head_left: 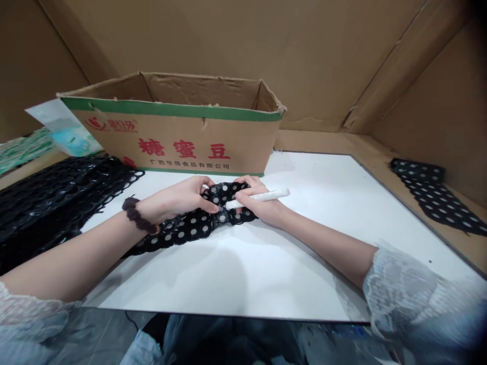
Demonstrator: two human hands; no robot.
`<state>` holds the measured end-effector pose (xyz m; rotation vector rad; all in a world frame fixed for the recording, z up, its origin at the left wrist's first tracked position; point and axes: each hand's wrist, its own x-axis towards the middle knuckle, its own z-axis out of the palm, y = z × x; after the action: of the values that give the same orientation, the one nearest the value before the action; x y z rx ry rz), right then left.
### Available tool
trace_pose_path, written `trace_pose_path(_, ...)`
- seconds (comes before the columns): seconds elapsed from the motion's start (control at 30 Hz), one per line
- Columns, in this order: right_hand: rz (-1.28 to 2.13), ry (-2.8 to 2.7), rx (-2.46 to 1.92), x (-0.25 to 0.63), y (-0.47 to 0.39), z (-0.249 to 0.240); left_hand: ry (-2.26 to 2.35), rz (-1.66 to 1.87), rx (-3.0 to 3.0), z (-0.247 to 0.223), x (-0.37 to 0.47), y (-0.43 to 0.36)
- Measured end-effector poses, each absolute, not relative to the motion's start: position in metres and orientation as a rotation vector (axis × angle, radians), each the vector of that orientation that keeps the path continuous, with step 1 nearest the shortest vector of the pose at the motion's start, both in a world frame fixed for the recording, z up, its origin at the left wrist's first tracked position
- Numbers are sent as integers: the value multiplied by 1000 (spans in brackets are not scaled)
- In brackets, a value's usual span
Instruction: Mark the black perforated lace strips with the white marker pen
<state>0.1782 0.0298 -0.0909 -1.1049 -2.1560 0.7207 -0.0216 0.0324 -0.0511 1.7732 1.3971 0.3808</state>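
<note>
Pinching the dotted black strip (190, 230) with the left hand (190, 195), over the white board (247, 279) before the cardboard box (171, 126). Clasping a white pen (274, 194) in the right hand (264, 210) close by, with both forearms (91, 248) angled inward.

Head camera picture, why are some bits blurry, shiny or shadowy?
In the head view, soft shadows dull the white tabletop below the black dotted strip; the lacy sleeve on the right smears toward the picture's edge; the black strips piled at left show shiny glints; the cardboard box flares outward, perhaps from a wide lens.
</note>
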Motion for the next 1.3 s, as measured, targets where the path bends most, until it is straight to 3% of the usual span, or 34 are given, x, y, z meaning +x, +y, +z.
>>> trace_pose_path(0.23,315,-2234,-1158,162,26,-98,1485,446,1764,-56,-16,24)
trace_pose_path(0.6,85,-2163,-1137,181,29,-67,1248,503,1522,-50,-20,42)
trace_pose_path(0.87,567,-1625,-1115,240,21,-49,936,819,1323,-44,-3,28)
trace_pose_path(1.17,1688,-1540,-735,203,-4,-83,780,834,1323,-57,-3,21)
trace_pose_path(1.3,1736,-1374,-666,193,-11,-81,771,798,1337,-59,-5,21)
